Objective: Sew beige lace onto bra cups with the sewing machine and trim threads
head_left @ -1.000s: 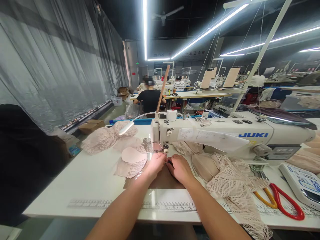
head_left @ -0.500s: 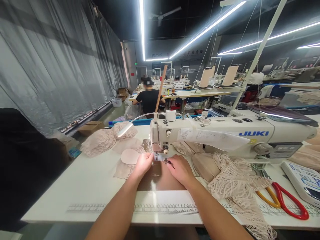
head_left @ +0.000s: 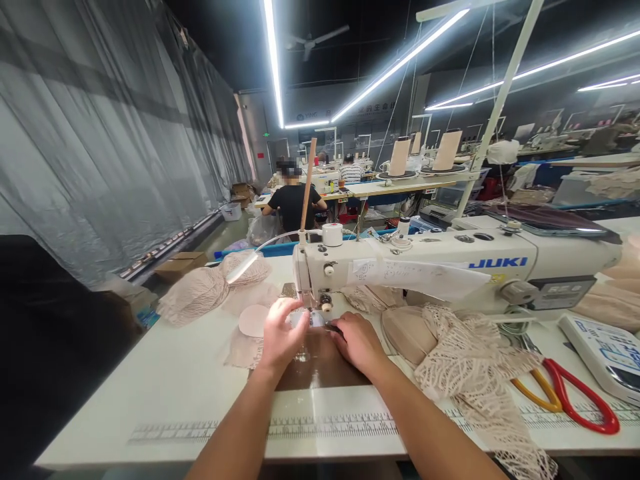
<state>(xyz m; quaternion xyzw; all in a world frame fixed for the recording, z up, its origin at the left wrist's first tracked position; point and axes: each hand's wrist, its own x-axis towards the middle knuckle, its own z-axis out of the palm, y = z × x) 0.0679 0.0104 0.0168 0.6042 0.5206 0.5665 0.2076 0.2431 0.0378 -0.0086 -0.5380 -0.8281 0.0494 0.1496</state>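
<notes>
My left hand [head_left: 284, 333] is raised at the left of the needle area of a white sewing machine [head_left: 430, 263], thumb and fingers apart in a C shape, with nothing visible between them. My right hand [head_left: 356, 339] lies low at the right of the needle, its fingers closed around a small dark tool [head_left: 332, 327] whose kind I cannot make out. Between the hands is the shiny machine bed, with a brown plate [head_left: 317, 370] in front. A beige cup-shaped piece [head_left: 253, 321] lies beside my left hand.
Beige lace pieces [head_left: 193, 290] lie at the left, and more lace [head_left: 470, 360] at the right. Red-handled scissors [head_left: 583, 400] and a white control box [head_left: 603, 353] are farther right. A printed ruler [head_left: 350, 425] runs along the front edge. A person [head_left: 295, 203] sits ahead.
My left hand has risen and its thumb and fingers have spread from a pinch. My right hand stays beside the needle area with the dark tool. The view has shifted slightly.
</notes>
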